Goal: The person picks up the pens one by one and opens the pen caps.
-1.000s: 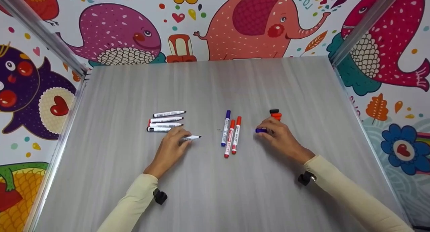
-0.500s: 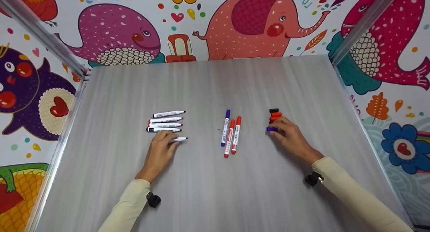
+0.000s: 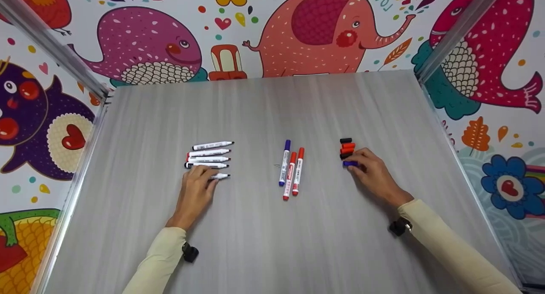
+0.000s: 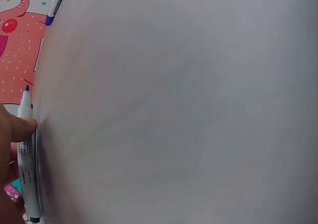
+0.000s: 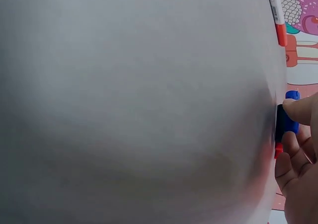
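My left hand [image 3: 193,196] pinches an uncapped white marker [image 3: 221,176], its dark tip pointing right. In the left wrist view the thumb lies across the barrel of this marker [image 4: 29,174]. Just beyond it, several uncapped white markers [image 3: 210,152] lie in a row, tips to the right. On the right, my right hand [image 3: 377,175] pinches a blue marker cap [image 3: 350,163] between thumb and fingers. This cap sits at the near end of a short row of loose caps: a black cap [image 3: 345,140], red caps [image 3: 348,145] and another black cap [image 3: 344,156].
Between the hands lie three capped markers: a blue marker [image 3: 285,164] and two red markers [image 3: 290,177], side by side. The grey table [image 3: 264,111] meets printed walls [image 3: 315,38] at the back and sides, with metal posts [image 3: 451,34] at the far corners.
My left hand has moved left with the uncapped marker, bringing it under the marker row. The right hand has moved right with the blue cap, to the row of caps.
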### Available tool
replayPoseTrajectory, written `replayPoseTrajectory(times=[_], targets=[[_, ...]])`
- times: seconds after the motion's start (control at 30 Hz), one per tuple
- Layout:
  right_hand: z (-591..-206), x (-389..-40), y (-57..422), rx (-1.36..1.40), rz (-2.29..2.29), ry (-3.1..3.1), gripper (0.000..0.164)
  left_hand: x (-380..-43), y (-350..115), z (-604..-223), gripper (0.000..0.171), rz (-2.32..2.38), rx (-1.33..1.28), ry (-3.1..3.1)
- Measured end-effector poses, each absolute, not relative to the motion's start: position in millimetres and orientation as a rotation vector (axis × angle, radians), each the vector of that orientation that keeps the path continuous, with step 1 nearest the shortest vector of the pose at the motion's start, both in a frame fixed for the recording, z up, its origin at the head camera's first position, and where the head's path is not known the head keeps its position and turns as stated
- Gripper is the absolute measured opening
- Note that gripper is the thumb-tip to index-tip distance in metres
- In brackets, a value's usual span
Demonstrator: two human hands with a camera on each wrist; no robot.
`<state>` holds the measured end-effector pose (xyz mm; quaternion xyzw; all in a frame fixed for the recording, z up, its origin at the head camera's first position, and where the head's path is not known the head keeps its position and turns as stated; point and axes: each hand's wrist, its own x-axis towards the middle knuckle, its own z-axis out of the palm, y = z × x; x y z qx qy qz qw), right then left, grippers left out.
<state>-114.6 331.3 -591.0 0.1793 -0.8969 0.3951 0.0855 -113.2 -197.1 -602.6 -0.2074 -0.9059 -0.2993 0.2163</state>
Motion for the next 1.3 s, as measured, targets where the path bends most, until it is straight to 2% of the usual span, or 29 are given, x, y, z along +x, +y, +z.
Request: replayPoseTrajectory(times=[0.83, 1.3], targets=[[-597, -127, 334, 0.553, 1.161, -2.594, 0.027, -122, -195, -599, 0.018, -0.795, -0.504, -2.519], [-600, -129, 331, 0.527, 1.218, -2.592, 0.026, -127, -205, -609, 0.025, -0.907, -0.47, -2.525]])
